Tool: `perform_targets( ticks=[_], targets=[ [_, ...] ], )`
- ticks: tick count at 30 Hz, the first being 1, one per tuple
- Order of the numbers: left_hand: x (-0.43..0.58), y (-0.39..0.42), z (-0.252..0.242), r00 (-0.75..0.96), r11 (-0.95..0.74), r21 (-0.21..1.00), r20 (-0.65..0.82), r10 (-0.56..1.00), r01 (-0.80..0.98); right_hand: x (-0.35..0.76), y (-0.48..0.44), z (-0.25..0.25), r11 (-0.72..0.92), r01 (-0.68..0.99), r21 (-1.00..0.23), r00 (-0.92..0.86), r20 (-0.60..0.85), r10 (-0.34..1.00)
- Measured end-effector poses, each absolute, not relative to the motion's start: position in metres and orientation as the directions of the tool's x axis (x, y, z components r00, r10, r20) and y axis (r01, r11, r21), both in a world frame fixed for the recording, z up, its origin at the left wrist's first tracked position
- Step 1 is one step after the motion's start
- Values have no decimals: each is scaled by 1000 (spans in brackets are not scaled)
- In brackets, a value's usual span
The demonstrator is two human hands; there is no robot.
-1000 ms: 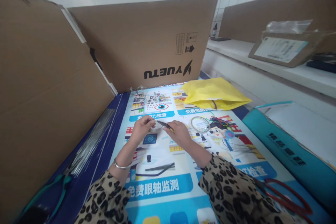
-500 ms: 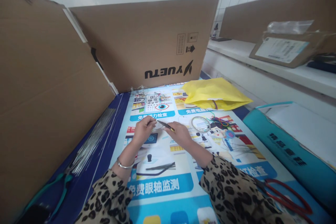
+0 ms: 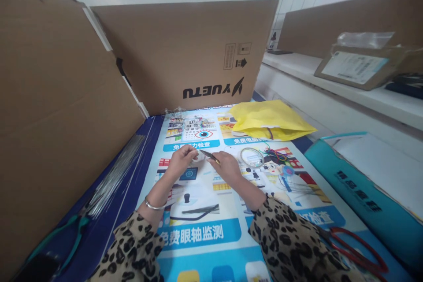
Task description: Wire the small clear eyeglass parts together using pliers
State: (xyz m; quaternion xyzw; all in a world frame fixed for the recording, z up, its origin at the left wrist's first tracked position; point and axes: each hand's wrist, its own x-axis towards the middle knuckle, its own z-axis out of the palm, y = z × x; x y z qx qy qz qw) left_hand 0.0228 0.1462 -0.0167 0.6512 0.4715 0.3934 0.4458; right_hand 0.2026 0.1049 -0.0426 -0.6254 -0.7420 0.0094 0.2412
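Note:
My left hand (image 3: 181,161) is closed in a pinch on something small that I cannot make out, just above the printed blue poster (image 3: 201,233). My right hand (image 3: 227,166) is closed on a thin dark tool with a yellow handle (image 3: 209,155), its tip pointing at the left hand's fingertips. The two hands almost touch. Both arms wear leopard-print sleeves, and a silver bangle (image 3: 152,205) circles the left wrist.
Cardboard panels (image 3: 198,53) wall off the left and back. A yellow bag (image 3: 269,119), a clear ring (image 3: 252,157) and coloured wires (image 3: 279,155) lie to the right. Thin metal rods (image 3: 114,176), teal pliers (image 3: 68,235), red-handled pliers (image 3: 358,249) and a teal pouch (image 3: 363,194) also lie around.
The hands have stayed nearly where they were, shifting slightly as the view tilts a little. The tool tip remains at the left fingertips.

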Motion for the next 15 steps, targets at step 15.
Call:
perform_targets(
  ticks=[15],
  targets=[
    [34, 167, -25, 313, -338, 285, 131, 941, 897, 208, 110, -44, 53, 964, -259, 39, 338, 940]
  ],
)
